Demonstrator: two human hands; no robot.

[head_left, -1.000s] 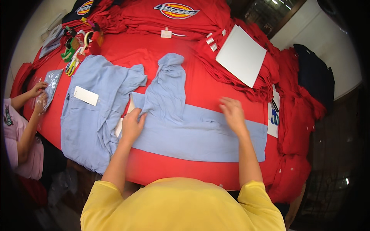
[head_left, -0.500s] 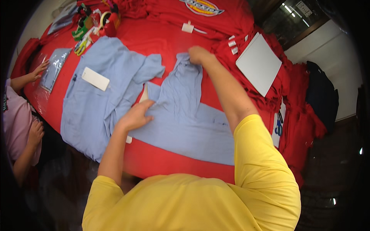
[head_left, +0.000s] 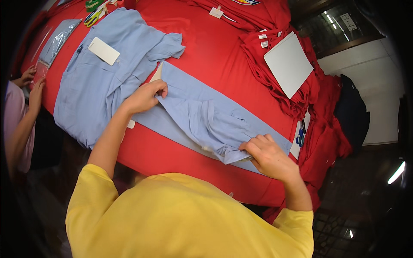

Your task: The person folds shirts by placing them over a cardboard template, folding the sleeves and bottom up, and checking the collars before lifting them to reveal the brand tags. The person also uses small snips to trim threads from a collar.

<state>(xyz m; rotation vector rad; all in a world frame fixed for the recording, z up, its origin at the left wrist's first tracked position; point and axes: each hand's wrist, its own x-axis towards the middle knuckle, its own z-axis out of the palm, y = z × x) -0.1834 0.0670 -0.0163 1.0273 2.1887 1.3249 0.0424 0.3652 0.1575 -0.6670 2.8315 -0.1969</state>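
Note:
A light blue shirt (head_left: 193, 81) lies partly folded in front of me, its long edge running from upper left to lower right. Across it rests a rumpled blue sleeve (head_left: 200, 122). My left hand (head_left: 144, 96) pinches the sleeve's upper edge, beside a beige card-like piece (head_left: 158, 74) that shows at the shirt's end. The other end of the sleeve is gripped by my right hand (head_left: 269, 157), low on the right. Left of my left hand lies another blue shirt (head_left: 97, 84) with a blank-looking white tag (head_left: 103, 50) on it.
Red cloth (head_left: 206, 47) covers the table. A white board (head_left: 288, 64) rests on piled red garments (head_left: 254, 47) at the right, near blue-handled scissors (head_left: 300, 136). Yellow-handled scissors (head_left: 94, 18) lie far left. At the left, another person's hands (head_left: 36, 88) touch a clear-bagged blue garment (head_left: 58, 41).
My right hand has swung from the far side down to the near right, laying the sleeve along the shirt. My left hand has closed on the sleeve's edge. The head view has shifted.

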